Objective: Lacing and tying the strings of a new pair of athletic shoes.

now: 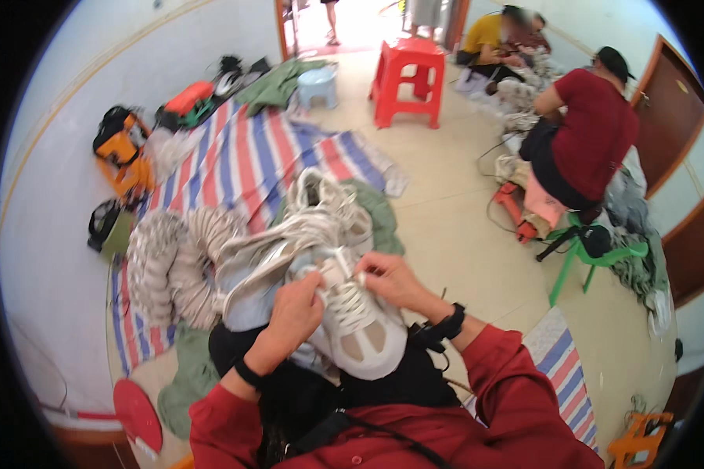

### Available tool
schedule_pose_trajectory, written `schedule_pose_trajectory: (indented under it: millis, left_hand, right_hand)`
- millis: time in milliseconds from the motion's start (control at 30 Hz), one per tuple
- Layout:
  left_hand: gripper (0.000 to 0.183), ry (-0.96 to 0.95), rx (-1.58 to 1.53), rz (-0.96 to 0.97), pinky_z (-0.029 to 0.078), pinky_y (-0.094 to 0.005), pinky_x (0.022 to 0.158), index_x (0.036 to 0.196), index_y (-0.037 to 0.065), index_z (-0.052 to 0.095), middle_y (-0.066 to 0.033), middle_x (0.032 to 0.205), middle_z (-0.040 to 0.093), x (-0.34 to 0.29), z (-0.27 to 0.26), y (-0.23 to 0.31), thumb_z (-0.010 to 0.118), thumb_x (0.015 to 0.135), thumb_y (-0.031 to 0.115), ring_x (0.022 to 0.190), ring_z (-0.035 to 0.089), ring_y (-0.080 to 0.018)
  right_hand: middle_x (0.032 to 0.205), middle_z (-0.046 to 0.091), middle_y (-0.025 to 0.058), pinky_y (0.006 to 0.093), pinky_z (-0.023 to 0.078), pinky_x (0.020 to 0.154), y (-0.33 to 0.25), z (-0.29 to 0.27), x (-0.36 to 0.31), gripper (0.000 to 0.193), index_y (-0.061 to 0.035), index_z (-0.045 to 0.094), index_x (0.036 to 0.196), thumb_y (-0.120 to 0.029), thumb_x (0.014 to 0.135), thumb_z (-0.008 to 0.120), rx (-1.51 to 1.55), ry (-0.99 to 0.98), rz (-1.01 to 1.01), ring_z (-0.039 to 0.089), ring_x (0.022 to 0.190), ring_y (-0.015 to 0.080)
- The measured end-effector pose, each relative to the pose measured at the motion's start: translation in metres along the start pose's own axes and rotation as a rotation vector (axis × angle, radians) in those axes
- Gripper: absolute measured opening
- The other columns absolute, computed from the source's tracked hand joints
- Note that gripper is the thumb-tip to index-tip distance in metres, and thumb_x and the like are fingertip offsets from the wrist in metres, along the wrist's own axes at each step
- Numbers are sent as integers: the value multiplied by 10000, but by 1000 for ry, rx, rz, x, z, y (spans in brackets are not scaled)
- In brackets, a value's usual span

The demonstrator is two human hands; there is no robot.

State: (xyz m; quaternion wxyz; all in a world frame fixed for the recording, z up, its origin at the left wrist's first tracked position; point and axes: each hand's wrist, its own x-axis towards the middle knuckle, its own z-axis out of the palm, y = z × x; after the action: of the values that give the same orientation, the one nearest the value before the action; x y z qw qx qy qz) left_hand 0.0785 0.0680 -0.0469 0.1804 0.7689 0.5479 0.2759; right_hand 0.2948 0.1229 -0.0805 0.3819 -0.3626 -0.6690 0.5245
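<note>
A white sneaker [370, 348] with beige panels rests on my lap, its toe pointing toward me. White shoelace [349, 303] crosses its front in rows. At the left of the shoe's opening, my left hand [293, 314] is closed in a pinch on the lace. My right hand [396, 281] pinches the lace on the other side, close to the tongue. Just beyond, a heap of pale sneakers [309, 227] with loose laces lies against the held shoe. Stacked rows of light shoes [158, 258] stand to the left of it.
A striped sheet [250, 156] covers the floor ahead, with bags [125, 160] along the wall. A red stool [409, 82] stands near the doorway. To the right, a person in dark red [594, 125] sits among shoes, near a green chair [594, 258]. Another person wears yellow [483, 37].
</note>
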Motion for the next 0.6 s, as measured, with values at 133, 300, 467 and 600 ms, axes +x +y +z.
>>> schedule_pose_trajectory:
  millis: [133, 300, 467, 600]
  left_hand:
    - [182, -9, 61, 54, 444, -523, 648, 932, 68, 534, -213, 710, 599, 5, 8, 8, 526, 760, 6, 723, 597, -421]
    - [208, -49, -70, 24, 457, -389, 594, 990, 50, 564, -159, 660, 546, 2, 1, 3, 524, 795, -9, 612, 578, -301]
    - [283, 12, -184, 122, 490, -321, 745, 1081, 14, 584, -116, 848, 603, 0, -32, -15, 518, 812, -47, 793, 615, -239]
    - [261, 101, -21, 345, 490, -371, 768, 1036, 31, 601, -134, 940, 617, 30, -42, 8, 558, 786, -28, 870, 609, -297]
  right_hand:
    - [717, 568, 63, 311, 444, 615, -6, -1, -6, 53, -38, 585, 846, -57, 797, 592, -212, 60, -92, 544, 657, 170]
    - [776, 599, 99, 352, 472, 643, -15, -13, -4, 98, -43, 589, 896, -71, 802, 594, -389, -15, -242, 588, 703, 238]
    - [820, 614, 56, 313, 489, 684, -21, -41, 16, 142, -46, 614, 979, -68, 841, 590, -153, -94, -145, 583, 748, 166]
    - [970, 621, 77, 353, 489, 781, -41, -32, 41, 166, -67, 626, 991, -92, 828, 606, -362, -122, -397, 587, 915, 215]
